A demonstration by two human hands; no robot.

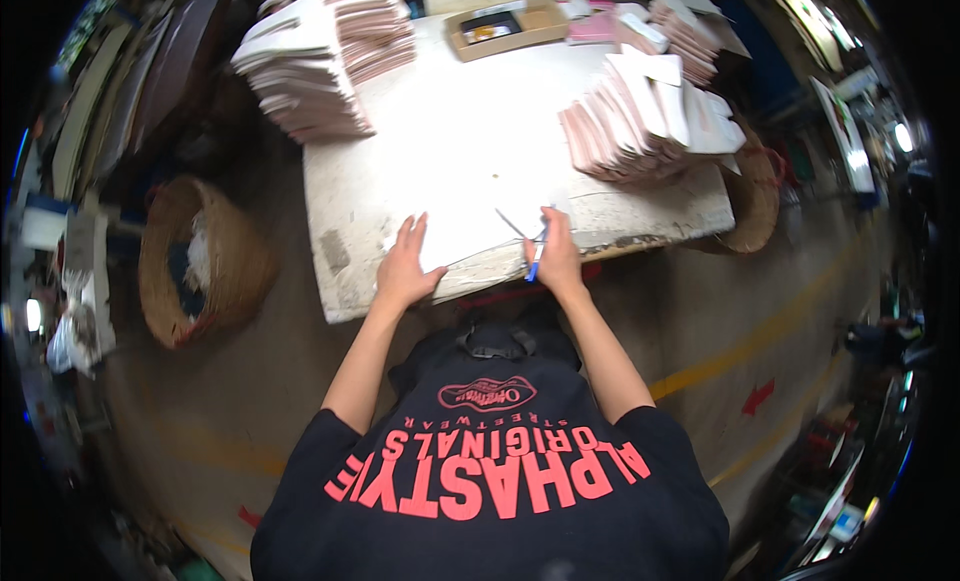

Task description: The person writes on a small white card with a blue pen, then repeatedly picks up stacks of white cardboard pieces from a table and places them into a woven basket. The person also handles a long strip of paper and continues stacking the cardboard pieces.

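Observation:
My left hand [406, 266] lies flat near the front edge of the white table [345, 191], fingers and thumb spread, on a white piece [458, 231] that nearly merges with the bright tabletop. To the right, my right hand [556, 256] is closed around a slim tool with blue handles [536, 259], which looks like a pair of scissors. A thin dark blade points from it toward the far left. Glare washes out the outline of the white piece.
Stacks of pink-and-white folded pieces stand at the table's far left [300, 71] and right [630, 121]. A shallow cardboard tray [508, 31] with small items sits at the back. Woven baskets stand on the floor at left [205, 266] and right [757, 206].

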